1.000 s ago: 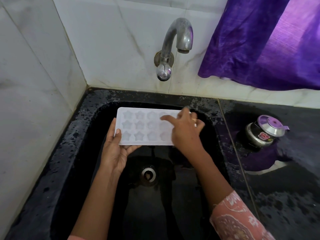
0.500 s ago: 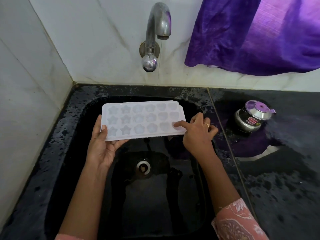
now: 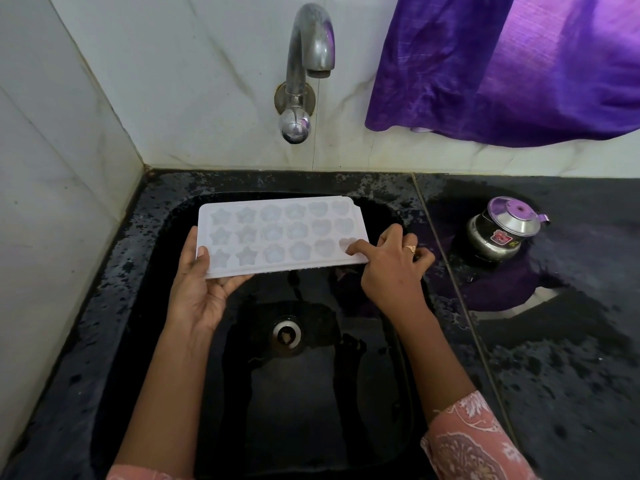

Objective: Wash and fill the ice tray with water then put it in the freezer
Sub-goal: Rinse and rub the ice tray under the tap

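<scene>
right hand slid to ice tray corner — pinching it | left hand grips other end | lies left-right — cavities up

One ice tray, two hands – left hand, right hand – one tap, one pot, one cloth

The scene is seen through a single wide-angle view worn on the head, aimed forward and steeply down. A black sink is framed close below, centred; the tap and tiled wall are caught at the top, and the dark surface is taken in at right.
</scene>
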A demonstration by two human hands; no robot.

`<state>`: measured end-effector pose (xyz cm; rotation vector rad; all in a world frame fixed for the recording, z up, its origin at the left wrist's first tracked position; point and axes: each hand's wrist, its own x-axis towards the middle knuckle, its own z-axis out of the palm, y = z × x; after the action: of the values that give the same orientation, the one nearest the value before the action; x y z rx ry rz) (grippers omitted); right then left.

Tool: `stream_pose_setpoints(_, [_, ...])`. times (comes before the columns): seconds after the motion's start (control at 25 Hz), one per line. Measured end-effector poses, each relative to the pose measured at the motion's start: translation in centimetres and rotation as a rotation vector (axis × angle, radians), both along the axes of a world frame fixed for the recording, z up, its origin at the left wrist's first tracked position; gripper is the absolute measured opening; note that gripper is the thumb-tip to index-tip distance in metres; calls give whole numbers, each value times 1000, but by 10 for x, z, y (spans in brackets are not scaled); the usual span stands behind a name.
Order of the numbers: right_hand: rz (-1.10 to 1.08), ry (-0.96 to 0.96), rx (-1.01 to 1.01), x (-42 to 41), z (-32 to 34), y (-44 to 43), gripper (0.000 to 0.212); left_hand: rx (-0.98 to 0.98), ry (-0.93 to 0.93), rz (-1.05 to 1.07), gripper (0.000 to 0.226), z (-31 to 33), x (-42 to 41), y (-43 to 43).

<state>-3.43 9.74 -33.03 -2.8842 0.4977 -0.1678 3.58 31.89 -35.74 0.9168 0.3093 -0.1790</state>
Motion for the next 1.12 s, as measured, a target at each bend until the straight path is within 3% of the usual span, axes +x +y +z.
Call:
stream_pose_setpoints(0.56, [14, 1, 17, 0, -5, 2, 50, 24, 6, 14, 42, -2, -2, -1])
stream_pose_setpoints(0.76, [44, -117, 32, 0, -3, 13, 62, 26, 6, 6, 42, -1, -1, -2])
stream_pose_setpoints(1.12, [148, -14, -11, 0, -5, 29, 59, 16, 13, 12, 42, 2, -3, -1])
